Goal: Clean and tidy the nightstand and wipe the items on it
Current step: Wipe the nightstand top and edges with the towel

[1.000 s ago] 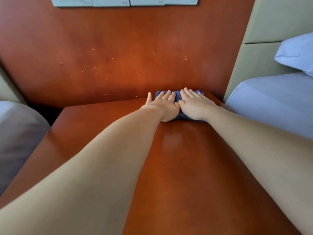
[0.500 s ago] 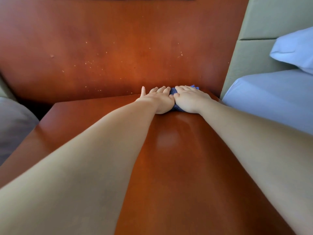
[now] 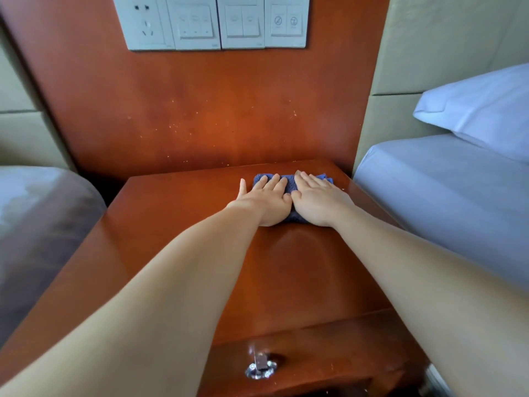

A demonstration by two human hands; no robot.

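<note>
Left hand [image 3: 264, 200] and right hand [image 3: 319, 200] press flat, fingers straight, side by side on blue cloth [image 3: 290, 184]; cloth lies beneath fingers on nightstand [image 3: 171, 224]; drawer [image 3: 329, 356] closed, contents unseen.

Blue terry cloth [image 3: 290, 183]: folded to a small pad, lying flat, pressed under both palms. Left hand [image 3: 264, 200] covers its left half, right hand [image 3: 319, 200] its right half, fingers straight. Cloth edge shows just past the fingertips and between the hands.

Nightstand [image 3: 177, 224]: glossy red-brown wood. Bare top extends left of the hands and nearer than the wrists; back edge lies just beyond the fingertips.
</note>
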